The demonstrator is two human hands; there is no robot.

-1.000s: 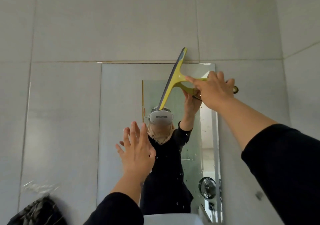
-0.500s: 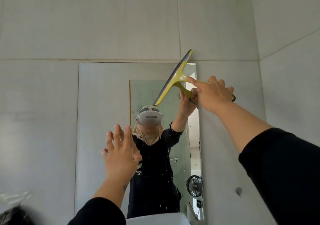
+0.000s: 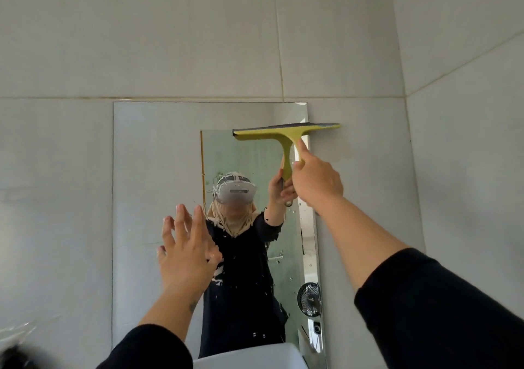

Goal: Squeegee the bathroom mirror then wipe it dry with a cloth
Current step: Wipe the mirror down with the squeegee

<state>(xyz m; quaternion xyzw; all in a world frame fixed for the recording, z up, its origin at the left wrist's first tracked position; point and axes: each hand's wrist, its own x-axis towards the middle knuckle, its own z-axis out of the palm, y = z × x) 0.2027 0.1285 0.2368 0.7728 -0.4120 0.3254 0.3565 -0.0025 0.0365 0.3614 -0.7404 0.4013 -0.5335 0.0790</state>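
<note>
A tall rectangular mirror [image 3: 158, 187] hangs on the grey tiled wall, with water drops on its lower right part. My right hand [image 3: 316, 183] grips the handle of a yellow-green squeegee [image 3: 283, 134], index finger stretched up along it. The blade lies level against the mirror's upper right part, its right end past the mirror's edge onto the tile. My left hand [image 3: 185, 252] is raised in front of the mirror's middle, fingers spread, holding nothing. No cloth can be made out for certain.
A white basin rim [image 3: 249, 358] shows below the mirror. A dark blurred object with clear plastic [image 3: 17, 351] sits at the bottom left corner. The wall corner runs down the right side. The mirror reflects a small fan [image 3: 309, 299].
The squeegee has turned from a steep tilt to level and come down a little onto the mirror's upper right. My left hand stays raised and open.
</note>
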